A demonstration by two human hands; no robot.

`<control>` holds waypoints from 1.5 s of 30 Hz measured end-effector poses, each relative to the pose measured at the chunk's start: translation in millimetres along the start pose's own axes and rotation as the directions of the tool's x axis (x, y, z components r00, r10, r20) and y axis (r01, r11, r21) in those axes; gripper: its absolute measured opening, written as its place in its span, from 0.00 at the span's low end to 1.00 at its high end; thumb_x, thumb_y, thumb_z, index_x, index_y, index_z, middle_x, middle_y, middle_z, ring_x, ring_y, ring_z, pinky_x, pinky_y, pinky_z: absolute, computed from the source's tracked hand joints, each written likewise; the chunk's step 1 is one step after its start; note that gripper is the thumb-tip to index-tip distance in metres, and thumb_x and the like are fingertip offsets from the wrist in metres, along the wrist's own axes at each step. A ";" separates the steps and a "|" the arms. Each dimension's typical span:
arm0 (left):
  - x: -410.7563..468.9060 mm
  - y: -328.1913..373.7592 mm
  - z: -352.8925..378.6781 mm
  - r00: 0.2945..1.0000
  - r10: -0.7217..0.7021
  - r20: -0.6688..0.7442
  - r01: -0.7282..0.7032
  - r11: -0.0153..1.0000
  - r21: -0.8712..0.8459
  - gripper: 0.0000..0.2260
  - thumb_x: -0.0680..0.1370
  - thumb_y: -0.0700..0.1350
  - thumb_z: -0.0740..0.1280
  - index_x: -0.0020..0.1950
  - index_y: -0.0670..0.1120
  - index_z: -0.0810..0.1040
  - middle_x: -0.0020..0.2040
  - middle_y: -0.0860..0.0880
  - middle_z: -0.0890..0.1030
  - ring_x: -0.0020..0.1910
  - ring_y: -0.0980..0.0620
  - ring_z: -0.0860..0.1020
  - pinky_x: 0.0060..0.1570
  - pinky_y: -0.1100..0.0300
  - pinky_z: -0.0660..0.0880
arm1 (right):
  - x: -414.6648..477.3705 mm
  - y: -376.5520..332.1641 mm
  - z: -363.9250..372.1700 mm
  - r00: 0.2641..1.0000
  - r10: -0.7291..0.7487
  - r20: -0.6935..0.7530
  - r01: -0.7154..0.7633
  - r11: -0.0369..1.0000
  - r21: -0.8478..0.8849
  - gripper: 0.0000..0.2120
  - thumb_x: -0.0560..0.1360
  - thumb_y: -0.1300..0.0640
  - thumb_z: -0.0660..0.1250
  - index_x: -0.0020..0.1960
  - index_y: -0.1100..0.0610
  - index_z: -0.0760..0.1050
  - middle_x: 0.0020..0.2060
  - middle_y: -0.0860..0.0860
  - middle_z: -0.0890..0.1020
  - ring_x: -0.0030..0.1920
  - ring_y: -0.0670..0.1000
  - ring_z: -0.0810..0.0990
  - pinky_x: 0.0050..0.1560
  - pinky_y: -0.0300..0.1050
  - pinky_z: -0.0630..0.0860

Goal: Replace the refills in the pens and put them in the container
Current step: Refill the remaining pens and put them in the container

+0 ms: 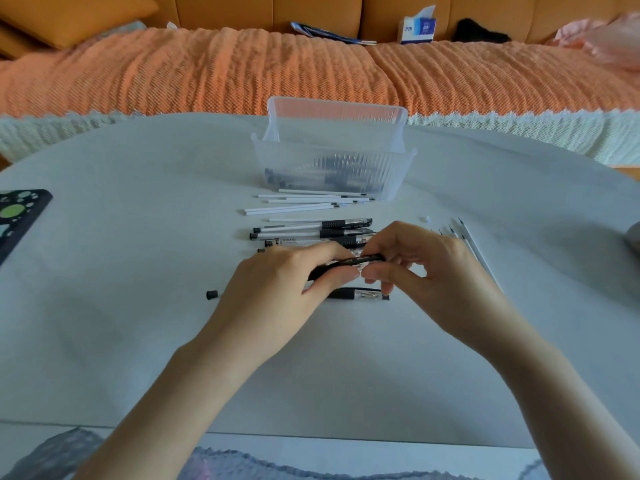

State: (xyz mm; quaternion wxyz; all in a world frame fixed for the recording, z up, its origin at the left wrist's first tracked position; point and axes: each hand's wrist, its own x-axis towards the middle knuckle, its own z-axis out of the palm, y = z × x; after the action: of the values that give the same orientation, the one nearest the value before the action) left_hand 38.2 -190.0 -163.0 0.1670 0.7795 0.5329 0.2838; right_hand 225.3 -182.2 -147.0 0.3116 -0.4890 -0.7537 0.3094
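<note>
**A:** What's hidden?

**B:** The left hand (pixel 277 282) and right hand (pixel 426 268) both curl their fingers (pixel 381 273) round a black pen (pixel 369 260), covering most of its barrel. Under them a second pen (pixel 360 293) lies half covered.

**A:** And the container (pixel 334 157)?

**B:** Beyond the hands, mid-worktop (pixel 138 271). Its ribbed wall blurs the pens inside (pixel 332 174). Refills (pixel 294 207) lie just before it, with bare worktop to the left.

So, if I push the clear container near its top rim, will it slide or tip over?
The container looks like thin translucent plastic holding only a few pens at the bottom, so it is probably light. On the smooth table it would likely slide easily. It stands fairly tall, so a high push might tip it.
</note>
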 end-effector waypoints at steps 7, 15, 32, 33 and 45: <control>0.5 -8.4 -5.5 0.993 -0.095 0.063 0.090 0.993 0.076 0.16 0.72 0.62 0.63 0.56 0.58 0.67 0.44 0.57 0.78 0.28 0.58 0.69 0.38 0.56 0.71 | 2.9 20.2 -2.6 0.990 0.064 -0.126 -0.093 0.966 -0.240 0.00 0.72 0.51 0.68 0.43 0.46 0.77 0.31 0.38 0.76 0.36 0.39 0.74 0.38 0.32 0.68; 1.1 -9.7 -0.7 0.997 -0.046 0.063 0.046 0.999 -0.003 0.10 0.74 0.50 0.69 0.45 0.58 0.67 0.42 0.60 0.77 0.34 0.64 0.72 0.41 0.60 0.72 | 4.8 20.5 9.2 0.999 0.054 -0.002 -0.052 0.936 -0.349 0.08 0.71 0.46 0.68 0.48 0.47 0.80 0.40 0.41 0.74 0.38 0.42 0.73 0.42 0.40 0.71; 4.8 -8.5 0.2 0.997 0.076 -0.009 -0.076 0.991 -0.109 0.09 0.70 0.57 0.66 0.44 0.55 0.80 0.41 0.60 0.80 0.41 0.60 0.77 0.40 0.56 0.75 | 2.6 0.9 11.7 0.998 -0.005 -0.055 0.003 0.999 -0.040 0.03 0.71 0.58 0.71 0.39 0.54 0.83 0.32 0.44 0.80 0.34 0.37 0.72 0.38 0.27 0.66; 5.3 -8.6 0.4 0.998 0.066 -0.005 -0.066 0.991 -0.117 0.09 0.70 0.57 0.65 0.44 0.55 0.79 0.42 0.60 0.80 0.41 0.61 0.77 0.40 0.57 0.74 | 2.6 1.4 11.7 0.998 -0.010 -0.060 0.008 0.999 -0.047 0.03 0.71 0.59 0.71 0.39 0.54 0.83 0.32 0.44 0.80 0.34 0.37 0.72 0.38 0.27 0.66; 5.3 -11.1 0.7 0.999 0.037 0.040 -0.034 0.997 -0.069 0.17 0.74 0.61 0.57 0.35 0.52 0.77 0.27 0.58 0.75 0.31 0.59 0.74 0.35 0.68 0.67 | 3.0 2.5 10.4 0.996 -0.059 -0.074 0.054 0.996 -0.065 0.05 0.70 0.61 0.72 0.40 0.51 0.83 0.31 0.41 0.77 0.35 0.40 0.71 0.40 0.30 0.67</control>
State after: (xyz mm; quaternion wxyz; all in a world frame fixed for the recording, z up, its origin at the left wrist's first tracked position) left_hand 31.9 -180.9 -168.4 0.1992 0.7883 0.5056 0.2886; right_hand 217.6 -180.2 -154.8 0.3332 -0.4885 -0.7641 0.2579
